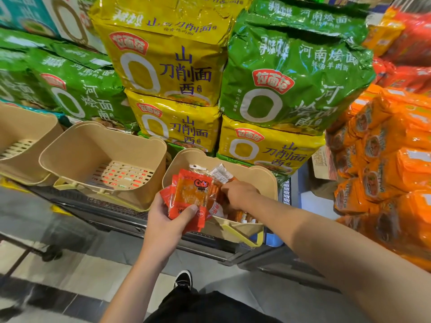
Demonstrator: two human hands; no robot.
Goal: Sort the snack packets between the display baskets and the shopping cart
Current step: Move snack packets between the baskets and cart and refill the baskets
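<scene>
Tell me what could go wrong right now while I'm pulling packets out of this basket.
The left hand pinches a fanned stack of red packets by its lower edge; one could slide out and fall to the floor. The right hand digs in the right basket, which overhangs the shelf edge, so a hard tug might tip it.

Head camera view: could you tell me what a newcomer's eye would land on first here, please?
First, the wall of big yellow noodle packs and green noodle packs stacked across the top. Below them, the left hand grips a fan of red snack packets, while the right hand reaches into the rightmost beige basket. The middle basket holds no packets.
</scene>
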